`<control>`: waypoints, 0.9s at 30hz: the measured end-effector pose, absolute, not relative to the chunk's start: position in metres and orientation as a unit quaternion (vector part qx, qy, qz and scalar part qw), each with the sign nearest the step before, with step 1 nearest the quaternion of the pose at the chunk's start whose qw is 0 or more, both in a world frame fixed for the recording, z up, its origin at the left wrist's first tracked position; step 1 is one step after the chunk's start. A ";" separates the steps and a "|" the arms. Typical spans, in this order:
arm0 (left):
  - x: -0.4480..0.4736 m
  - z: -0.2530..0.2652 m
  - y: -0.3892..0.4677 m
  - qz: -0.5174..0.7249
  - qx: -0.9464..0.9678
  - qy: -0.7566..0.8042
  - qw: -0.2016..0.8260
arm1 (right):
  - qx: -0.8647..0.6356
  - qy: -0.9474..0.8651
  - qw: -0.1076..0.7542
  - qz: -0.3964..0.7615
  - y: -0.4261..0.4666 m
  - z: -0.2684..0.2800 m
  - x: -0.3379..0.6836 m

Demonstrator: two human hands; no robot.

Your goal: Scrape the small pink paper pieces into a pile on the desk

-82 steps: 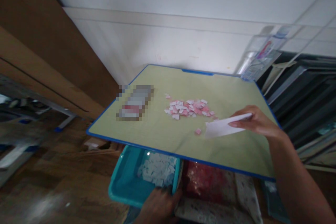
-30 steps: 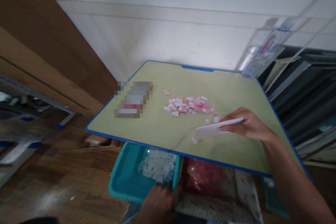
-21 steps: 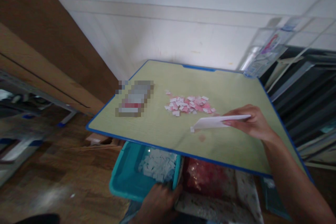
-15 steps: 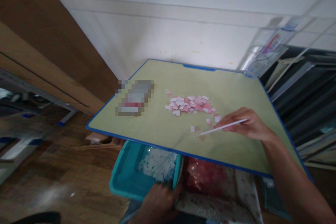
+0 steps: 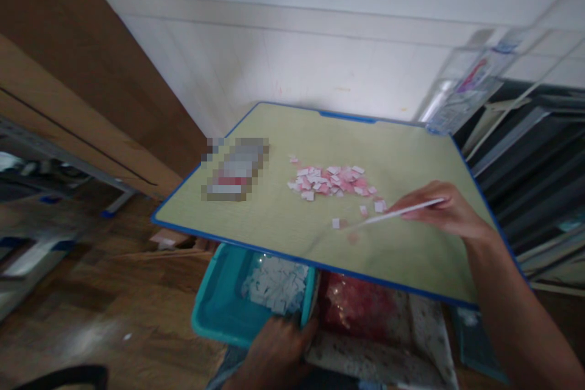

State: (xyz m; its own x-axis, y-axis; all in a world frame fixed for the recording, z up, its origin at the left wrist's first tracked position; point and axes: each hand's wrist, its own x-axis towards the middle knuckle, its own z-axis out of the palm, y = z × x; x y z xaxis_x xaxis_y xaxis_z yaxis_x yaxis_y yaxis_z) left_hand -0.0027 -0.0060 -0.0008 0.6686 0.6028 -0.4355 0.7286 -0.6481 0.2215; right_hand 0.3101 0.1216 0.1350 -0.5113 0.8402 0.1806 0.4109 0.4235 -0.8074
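My right hand (image 5: pixel 441 210) is closed around a thin white stick (image 5: pixel 406 209) above the right part of a pale yellow tabletop (image 5: pixel 256 225) with blue edges. The stick points left; its far end is blurred. Left of it lie several small white paper-like squares (image 5: pixel 336 223), and farther back is a heap of pink-stained squares (image 5: pixel 320 181). Below the table's front edge, my left hand (image 5: pixel 278 347) grips the front right rim of a teal basin (image 5: pixel 214 317), its fingertips partly hidden. Inside the basin lies a pile of white squares (image 5: pixel 276 283).
Right of the basin sits a stained white tray (image 5: pixel 365 356) with wet red matter (image 5: pixel 351 301). A pixelated object (image 5: pixel 237 170) lies at the table's left. At the back right corner stands a clear plastic bottle (image 5: pixel 470 85). A white wall (image 5: pixel 292 61) rises behind.
My right hand has moved slightly right and up with the white stick, drawing its tip away from the nearest loose square. My left hand stays at the basin rim.
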 end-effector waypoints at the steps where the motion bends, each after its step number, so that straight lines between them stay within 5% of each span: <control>1: -0.003 -0.001 -0.006 -0.161 0.894 0.373 0.191 | -0.425 -0.776 0.320 0.338 0.122 0.133 0.310; 15: -0.003 -0.002 -0.007 -0.160 0.897 0.370 0.184 | -0.435 -0.789 0.302 0.312 0.121 0.133 0.308; 27: -0.003 -0.004 -0.008 -0.145 0.899 0.373 0.180 | -0.296 -0.842 0.275 0.356 0.118 0.132 0.276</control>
State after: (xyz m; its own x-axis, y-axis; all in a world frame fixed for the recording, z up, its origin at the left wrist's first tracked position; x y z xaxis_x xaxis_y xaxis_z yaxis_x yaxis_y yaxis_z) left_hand -0.0026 -0.0083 -0.0040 0.6800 0.6172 -0.3958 0.7221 -0.6572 0.2159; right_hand 0.2761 0.1177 0.1317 -0.6732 0.6947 0.2533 0.3023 0.5711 -0.7632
